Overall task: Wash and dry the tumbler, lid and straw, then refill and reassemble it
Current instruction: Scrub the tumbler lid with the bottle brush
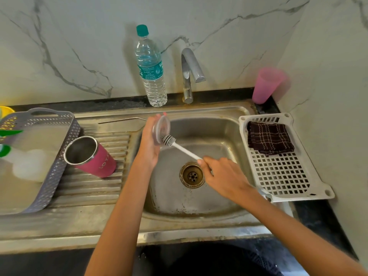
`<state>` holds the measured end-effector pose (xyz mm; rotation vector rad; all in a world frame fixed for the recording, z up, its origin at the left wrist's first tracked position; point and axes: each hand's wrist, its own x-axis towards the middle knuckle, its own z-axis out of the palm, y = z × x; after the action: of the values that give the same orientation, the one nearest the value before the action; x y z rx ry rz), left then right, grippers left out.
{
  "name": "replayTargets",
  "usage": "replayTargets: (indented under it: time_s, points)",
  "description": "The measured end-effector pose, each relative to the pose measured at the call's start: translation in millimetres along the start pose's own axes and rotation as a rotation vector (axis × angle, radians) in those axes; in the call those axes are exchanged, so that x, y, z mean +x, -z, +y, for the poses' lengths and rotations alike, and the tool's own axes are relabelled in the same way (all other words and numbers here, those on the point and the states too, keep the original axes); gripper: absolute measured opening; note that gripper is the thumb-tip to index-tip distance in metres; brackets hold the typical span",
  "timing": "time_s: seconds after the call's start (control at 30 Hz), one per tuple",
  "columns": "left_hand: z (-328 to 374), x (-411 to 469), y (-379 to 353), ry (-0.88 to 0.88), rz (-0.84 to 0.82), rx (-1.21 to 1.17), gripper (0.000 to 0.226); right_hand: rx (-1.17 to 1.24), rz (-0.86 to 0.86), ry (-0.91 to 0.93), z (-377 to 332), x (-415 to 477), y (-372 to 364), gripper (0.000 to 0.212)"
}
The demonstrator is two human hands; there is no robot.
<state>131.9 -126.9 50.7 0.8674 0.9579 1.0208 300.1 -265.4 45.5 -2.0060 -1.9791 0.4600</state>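
Centrally in the frame, a clear round plastic lid (162,126) is held on edge above the stainless steel sink basin (175,196) by the left hand (149,145). The fingers of that hand are curled round the lid's rim from behind. A white bottle brush with a bristled head (169,140) is pressed against the lower part of the lid. Its thin handle is pinched at the near end between the thumb and fingers of the right hand (224,176), which is seen over the drain, to the lower right of the lid. Left of centre, a pink metal tumbler with a bare steel interior (91,156) is stood open-mouthed on the ribbed draining board, just beside a grey perforated plastic basket (49,176). A thin bent metal straw (119,120) is laid flat above the tumbler, with one end near the left hand. At the right of the frame, a dark checked cloth (268,137) is folded in a white slotted tray (282,176).
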Motion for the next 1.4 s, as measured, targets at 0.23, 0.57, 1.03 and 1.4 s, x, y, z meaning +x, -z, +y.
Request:
replayTargets:
  time_s: [0.23, 0.57, 1.03, 1.4]
  points:
    - [-11.8, -3.3, 8.1, 0.027, -0.124, 0.045, 0.041, -0.043, 0.033, -0.078, 17.0, 18.7, 11.3, 0.045]
    - [-23.2, -5.9, 12.6, 0.075, -0.087, 0.109, 0.040, -0.113, 0.034, -0.035, 13.5, 9.8, 16.3, 0.042]
    - [-24.0, 1.0, 9.9, 0.030, -0.087, 0.021, 0.036, -0.062, 0.002, -0.093, 19.4, 19.4, 12.1, 0.043]
    - [-29.3, 1.2, 16.0, 0.106, -0.148, 0.150, 0.036, -0.107, -0.034, -0.085, 29.5, 14.0, 11.0, 0.041]
